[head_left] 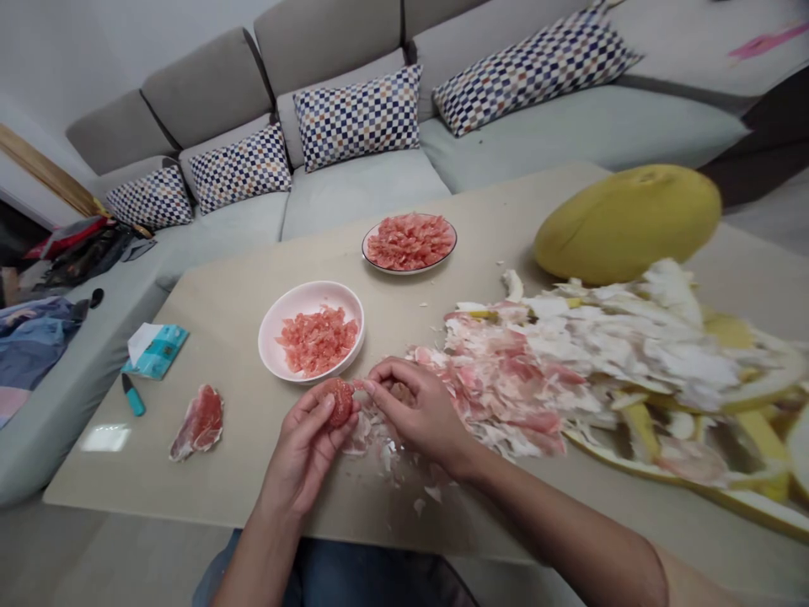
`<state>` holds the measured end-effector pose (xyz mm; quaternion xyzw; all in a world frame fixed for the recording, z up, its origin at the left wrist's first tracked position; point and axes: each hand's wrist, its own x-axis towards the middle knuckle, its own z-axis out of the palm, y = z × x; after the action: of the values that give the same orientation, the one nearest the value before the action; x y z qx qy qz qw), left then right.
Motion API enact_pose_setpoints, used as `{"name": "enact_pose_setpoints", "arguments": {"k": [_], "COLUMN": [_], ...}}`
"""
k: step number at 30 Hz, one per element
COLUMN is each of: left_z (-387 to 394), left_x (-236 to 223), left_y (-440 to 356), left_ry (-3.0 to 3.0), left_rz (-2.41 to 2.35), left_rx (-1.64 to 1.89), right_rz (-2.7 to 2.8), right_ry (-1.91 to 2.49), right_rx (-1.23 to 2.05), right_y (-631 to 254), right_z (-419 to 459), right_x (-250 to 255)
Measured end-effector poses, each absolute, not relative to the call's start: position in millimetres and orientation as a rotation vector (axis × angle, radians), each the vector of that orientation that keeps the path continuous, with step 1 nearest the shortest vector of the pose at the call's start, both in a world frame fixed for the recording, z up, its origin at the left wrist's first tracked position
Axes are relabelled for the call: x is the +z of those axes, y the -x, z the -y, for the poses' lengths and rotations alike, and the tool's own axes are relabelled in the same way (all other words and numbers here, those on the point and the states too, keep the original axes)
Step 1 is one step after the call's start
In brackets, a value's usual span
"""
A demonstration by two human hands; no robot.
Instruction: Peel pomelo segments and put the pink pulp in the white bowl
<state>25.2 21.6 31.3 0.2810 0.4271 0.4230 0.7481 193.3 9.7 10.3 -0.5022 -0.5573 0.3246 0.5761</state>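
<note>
Between the fingers and thumb of my left hand (309, 443) is a peeled red pomelo segment (339, 400). My right hand (417, 405) is closed in a pinch at the segment's right side, on a small pink scrap of pomelo (360, 384); whether it is membrane or pulp, I cannot tell. Just beyond my hands sits a white bowl (270, 347) with loose pomelo pulp (318, 340) in it. Another pomelo segment (200, 421), partly covered in pale membrane, lies on the table to the left. Pink and white membrane scraps (499, 379) are heaped beside my right hand.
A dark-rimmed plate (409, 269) of pulp stands farther back. At the right are a whole yellow pomelo (625, 223) and piled rind (764, 379). A tissue pack (161, 352) and teal-handled cutter (133, 396) lie left on the table (246, 472). A sofa (360, 194) stands behind.
</note>
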Motion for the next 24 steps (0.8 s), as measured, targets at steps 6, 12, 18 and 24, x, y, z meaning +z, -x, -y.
{"name": "enact_pose_setpoints", "arguments": {"k": [6,12,18,24], "left_z": [-22,-21,-18,-17], "left_x": [33,38,37,25], "left_y": [-27,-26,-26,-29], "left_ry": [-0.600,-0.614,-0.816,-1.128], "left_rz": [-0.946,-0.963,-0.971,-1.151], "left_rx": [0.914,0.922,0.926,0.913], "right_rz": [1.192,1.059,1.122,1.312], "right_ry": [1.151,1.150,1.140,1.114], "right_rx": [0.905,0.940,0.990,0.818], "right_y": [-192,-201,-197,-188], "right_z": [-10,-13,-12,-8], "right_x": [8,11,12,5]}}
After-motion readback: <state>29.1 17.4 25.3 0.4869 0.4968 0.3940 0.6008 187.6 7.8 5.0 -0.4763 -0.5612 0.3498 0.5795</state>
